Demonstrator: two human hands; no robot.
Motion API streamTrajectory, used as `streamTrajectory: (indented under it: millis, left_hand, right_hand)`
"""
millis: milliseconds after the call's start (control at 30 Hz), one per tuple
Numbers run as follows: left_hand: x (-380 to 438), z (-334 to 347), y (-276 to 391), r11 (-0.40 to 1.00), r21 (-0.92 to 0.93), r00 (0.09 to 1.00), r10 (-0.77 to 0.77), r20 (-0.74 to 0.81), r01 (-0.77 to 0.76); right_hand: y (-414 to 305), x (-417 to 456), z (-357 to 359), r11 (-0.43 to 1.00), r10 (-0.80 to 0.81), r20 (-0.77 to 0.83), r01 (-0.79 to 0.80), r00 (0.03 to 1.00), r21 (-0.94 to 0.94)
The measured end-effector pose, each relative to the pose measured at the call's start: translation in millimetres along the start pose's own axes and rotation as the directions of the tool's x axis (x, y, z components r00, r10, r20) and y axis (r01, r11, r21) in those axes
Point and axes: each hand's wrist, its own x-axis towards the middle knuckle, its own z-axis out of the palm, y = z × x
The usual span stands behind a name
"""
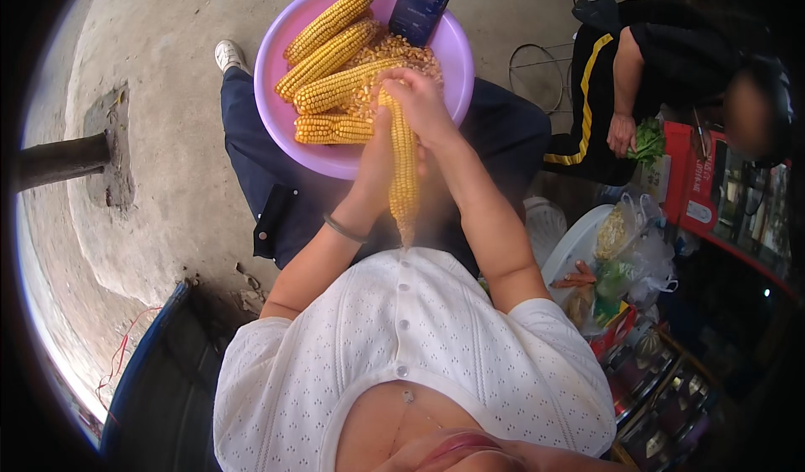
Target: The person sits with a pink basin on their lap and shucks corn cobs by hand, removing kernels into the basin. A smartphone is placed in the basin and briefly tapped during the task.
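My left hand grips a yellow ear of dried corn from its left side, and a bangle circles that wrist. The ear's pointed, paler tip is toward my chest. At its far end, over the basin, my right hand closes around the ear with bent fingers. A purple plastic basin rests on my lap below both hands. Several whole ears lie along its left side, and loose kernels cover part of the bottom. A smartphone, screen lit, leans against the far right rim.
On the right, a person in dark clothes holds leafy greens by a red cabinet. Nearer stands a white table with plastic bags. A post rises from the concrete ground on the left.
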Motion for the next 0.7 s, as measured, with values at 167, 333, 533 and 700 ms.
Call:
streamTrajectory:
  millis: [167,333,533,700]
  left_hand:
    - [-2.4,3.9,4.9,1.000,0.009,0.999,-0.015,-0.049,0.015]
    - [-7.1,7.9,6.5,0.999,0.042,0.998,-0.007,-0.063,0.010]
    - [-10.3,4.5,14.5,1.000,0.003,0.998,-0.021,-0.054,0.021]
    - [-14.0,4.4,18.2,0.997,-0.053,0.998,-0.062,0.027,0.063]
  right_hand:
    - [-1.0,2.6,2.9,0.998,0.067,-0.022,-0.066,0.998,0.021]
    - [-0.1,2.9,2.8,0.987,0.110,0.007,-0.110,0.994,0.117]
    - [-11.7,-4.0,0.0,0.924,0.120,0.157,-0.168,0.980,0.343]
    - [-19.2,-12.0,-12.5,0.852,0.087,0.272,-0.213,0.958,0.478]
